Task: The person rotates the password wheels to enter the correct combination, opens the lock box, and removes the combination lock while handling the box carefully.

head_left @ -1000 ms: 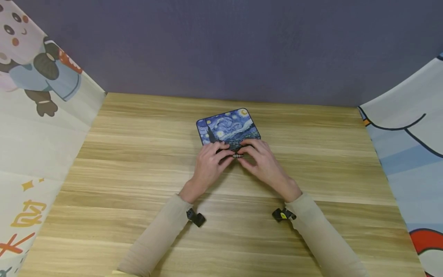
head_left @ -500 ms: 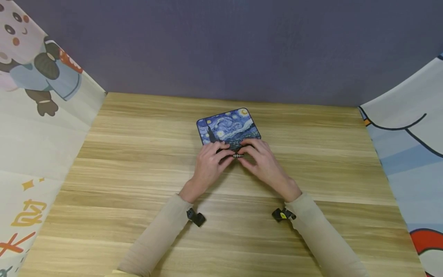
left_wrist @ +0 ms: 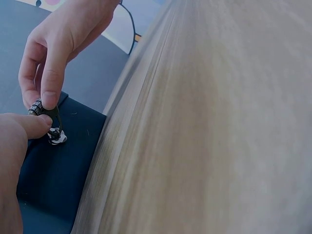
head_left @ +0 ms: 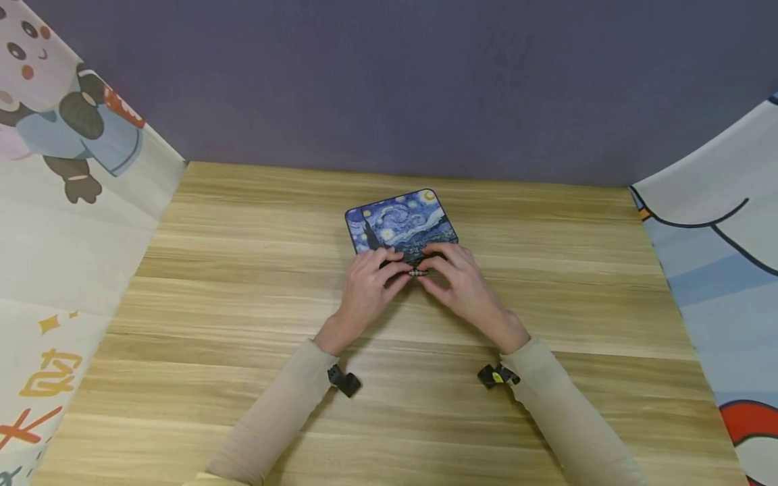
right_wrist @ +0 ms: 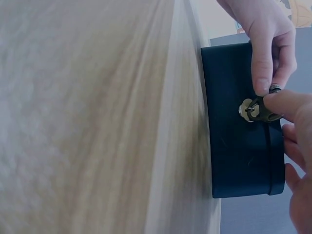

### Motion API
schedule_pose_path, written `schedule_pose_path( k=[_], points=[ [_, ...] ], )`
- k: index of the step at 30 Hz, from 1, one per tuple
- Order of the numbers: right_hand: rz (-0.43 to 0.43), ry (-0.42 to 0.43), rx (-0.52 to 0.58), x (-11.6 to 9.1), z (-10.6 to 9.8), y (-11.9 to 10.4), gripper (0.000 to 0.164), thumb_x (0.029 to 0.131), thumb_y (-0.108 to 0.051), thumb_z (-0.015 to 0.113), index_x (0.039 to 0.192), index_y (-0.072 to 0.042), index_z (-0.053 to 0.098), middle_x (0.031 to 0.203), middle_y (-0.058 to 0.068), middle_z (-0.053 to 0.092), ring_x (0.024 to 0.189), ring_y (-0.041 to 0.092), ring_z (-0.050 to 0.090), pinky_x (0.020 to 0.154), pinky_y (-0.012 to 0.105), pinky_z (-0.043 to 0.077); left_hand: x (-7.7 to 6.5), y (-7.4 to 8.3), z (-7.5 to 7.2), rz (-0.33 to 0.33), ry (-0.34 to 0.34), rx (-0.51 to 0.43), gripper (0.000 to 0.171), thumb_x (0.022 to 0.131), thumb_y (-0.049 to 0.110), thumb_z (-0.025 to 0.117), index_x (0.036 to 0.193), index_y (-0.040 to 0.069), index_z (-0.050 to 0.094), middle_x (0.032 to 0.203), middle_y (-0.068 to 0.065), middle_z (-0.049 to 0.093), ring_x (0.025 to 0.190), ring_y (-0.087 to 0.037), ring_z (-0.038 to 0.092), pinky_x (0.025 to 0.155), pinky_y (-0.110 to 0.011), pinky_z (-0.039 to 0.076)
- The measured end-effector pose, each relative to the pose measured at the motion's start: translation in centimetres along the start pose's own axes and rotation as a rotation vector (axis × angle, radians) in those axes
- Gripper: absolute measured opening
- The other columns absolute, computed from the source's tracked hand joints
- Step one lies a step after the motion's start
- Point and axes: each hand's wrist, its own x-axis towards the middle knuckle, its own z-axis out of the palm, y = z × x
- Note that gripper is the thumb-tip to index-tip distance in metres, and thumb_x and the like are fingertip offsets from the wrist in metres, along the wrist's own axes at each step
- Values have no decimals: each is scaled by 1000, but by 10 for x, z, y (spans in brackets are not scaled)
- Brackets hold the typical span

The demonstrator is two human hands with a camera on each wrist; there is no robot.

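A dark box with a Starry Night picture on its lid (head_left: 401, 219) sits on the table, turned slightly. On its front, a small combination padlock (right_wrist: 264, 113) with ridged number dials hangs by its shackle from a round metal clasp (right_wrist: 243, 111). My left hand (head_left: 367, 280) pinches one end of the padlock between thumb and finger. From the other side my right hand (head_left: 464, 283) pinches the opposite end. Other fingers of both hands rest on the near part of the lid. In the head view the fingers cover most of the padlock; only the dials show between them.
The wood-grain table (head_left: 243, 304) runs under box and forearms. Behind it stands a dark blue-grey wall (head_left: 395, 88). Printed cloths hang at the left (head_left: 73, 236) and right (head_left: 717, 283). Small black cameras sit on both wrists.
Almost nothing differs: both hands stay at the padlock with at most slight finger motion. The box stays in place.
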Motion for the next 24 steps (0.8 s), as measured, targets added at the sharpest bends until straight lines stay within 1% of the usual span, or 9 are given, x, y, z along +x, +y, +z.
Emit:
schedule_pose_path(
  k=[16, 24],
  points=[
    [8, -7, 3, -1, 1, 0, 22, 84, -8, 86, 101, -5, 72, 125, 18, 64, 116, 37, 60, 108, 56, 44, 0, 0, 1, 2, 9, 0, 15, 84, 19, 87, 96, 11, 82, 109, -7, 74, 98, -23, 68, 90, -38, 55],
    [8, -8, 1, -1, 0, 0, 22, 84, -8, 85, 102, -6, 73, 125, 18, 63, 117, 37, 60, 108, 57, 44, 0, 0, 1, 0, 5, 1, 16, 84, 19, 88, 96, 11, 82, 109, -6, 74, 98, -23, 68, 91, -38, 55]
  ],
)
